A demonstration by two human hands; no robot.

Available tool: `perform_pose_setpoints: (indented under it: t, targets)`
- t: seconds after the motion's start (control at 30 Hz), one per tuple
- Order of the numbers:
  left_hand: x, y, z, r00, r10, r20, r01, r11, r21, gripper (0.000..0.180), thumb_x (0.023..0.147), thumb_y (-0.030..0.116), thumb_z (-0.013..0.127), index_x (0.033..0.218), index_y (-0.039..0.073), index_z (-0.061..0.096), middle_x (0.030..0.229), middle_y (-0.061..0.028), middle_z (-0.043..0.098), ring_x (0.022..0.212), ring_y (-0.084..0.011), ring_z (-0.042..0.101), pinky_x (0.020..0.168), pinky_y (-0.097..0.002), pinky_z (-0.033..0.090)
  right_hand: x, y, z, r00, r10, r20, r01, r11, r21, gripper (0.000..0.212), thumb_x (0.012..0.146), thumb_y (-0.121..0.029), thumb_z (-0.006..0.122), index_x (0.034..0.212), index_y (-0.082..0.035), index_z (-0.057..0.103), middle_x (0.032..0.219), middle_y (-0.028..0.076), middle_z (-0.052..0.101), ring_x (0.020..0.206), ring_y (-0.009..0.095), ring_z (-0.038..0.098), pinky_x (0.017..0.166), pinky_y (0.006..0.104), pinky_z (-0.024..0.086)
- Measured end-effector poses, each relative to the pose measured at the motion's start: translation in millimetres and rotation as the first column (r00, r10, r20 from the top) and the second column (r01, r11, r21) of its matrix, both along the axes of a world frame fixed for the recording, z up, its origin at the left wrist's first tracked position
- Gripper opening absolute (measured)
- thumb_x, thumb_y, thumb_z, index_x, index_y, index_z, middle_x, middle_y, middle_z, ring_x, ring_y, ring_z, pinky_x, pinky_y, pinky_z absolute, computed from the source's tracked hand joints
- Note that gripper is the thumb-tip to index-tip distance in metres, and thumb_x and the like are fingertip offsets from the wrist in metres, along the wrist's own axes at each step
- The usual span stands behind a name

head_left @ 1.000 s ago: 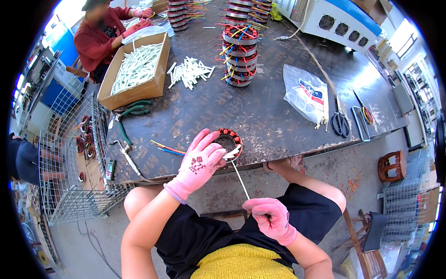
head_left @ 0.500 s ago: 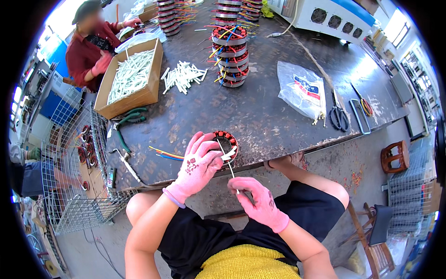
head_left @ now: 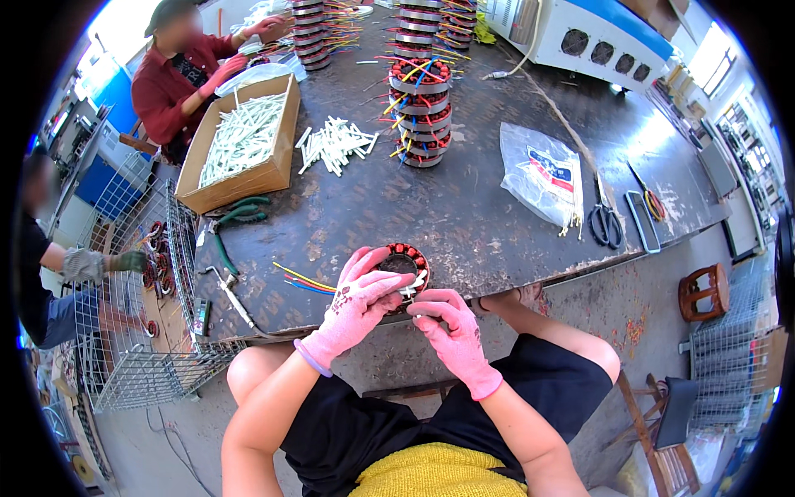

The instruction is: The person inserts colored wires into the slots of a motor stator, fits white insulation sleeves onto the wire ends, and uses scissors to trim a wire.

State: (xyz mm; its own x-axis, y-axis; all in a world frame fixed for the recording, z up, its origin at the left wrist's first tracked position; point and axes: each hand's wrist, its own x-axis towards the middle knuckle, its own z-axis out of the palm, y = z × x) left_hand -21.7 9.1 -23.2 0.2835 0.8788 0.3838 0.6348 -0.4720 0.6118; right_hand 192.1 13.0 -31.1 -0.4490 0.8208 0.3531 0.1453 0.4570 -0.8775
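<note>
At the table's near edge, my left hand [head_left: 358,296], in a pink glove, is closed round a motor stator [head_left: 401,252], a ring with red windings. Yellow, red and blue wires [head_left: 305,280] trail from it to the left. White sleeving [head_left: 411,290] shows at the ring's near side by my left fingertips. My gloved right hand [head_left: 454,335] is just right of and below the ring. Its thumb and fingers pinch a thin white strip [head_left: 417,316], mostly hidden now by the fingers. The ring's left side is covered by my left hand.
Stacked stators [head_left: 422,112] with coloured leads stand behind. A carton [head_left: 192,199] of white tubes, loose tubes [head_left: 335,145], green pliers [head_left: 240,212], a plastic bag [head_left: 538,170], scissors [head_left: 605,222] and a phone [head_left: 643,220] lie around. Two other people work at left beside a wire cage [head_left: 132,377].
My right hand has moved up toward the stator, and the long stretch of white strip between them no longer shows. At far left, another person has leaned into view, reaching over the cage.
</note>
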Motion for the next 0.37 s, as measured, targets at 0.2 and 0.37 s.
perform_pose_setpoints:
  t: [0.2,0.37]
  targets:
    - [1,-1,-8,0.999,0.012,0.041,-0.016,0.995,0.102,0.045,0.075,0.003,0.075,0.118,0.016,0.070,0.112,-0.0040,0.071,0.132,-0.0333,0.050,0.116,-0.0511,0.029,-5,-9,-1,0.911,0.007,-0.413,-0.225,0.848,-0.480,0.023,0.097,-0.013,0.063,0.117,-0.001,0.062,0.108,0.008,0.065,0.089,0.014,0.064,0.076,0.0283,0.054]
    - [-2,-1,-11,1.000,-0.008,0.013,0.006,0.993,0.120,0.051,0.077,0.003,0.075,0.125,0.018,0.066,0.119,-0.0042,0.071,0.133,-0.0348,0.050,0.117,-0.0535,0.028,-10,-13,5,0.891,-0.093,-0.445,-0.222,0.766,-0.603,0.056,0.096,-0.019,0.067,0.141,-0.005,0.037,0.106,0.010,0.067,0.090,0.016,0.065,0.079,0.0288,0.053]
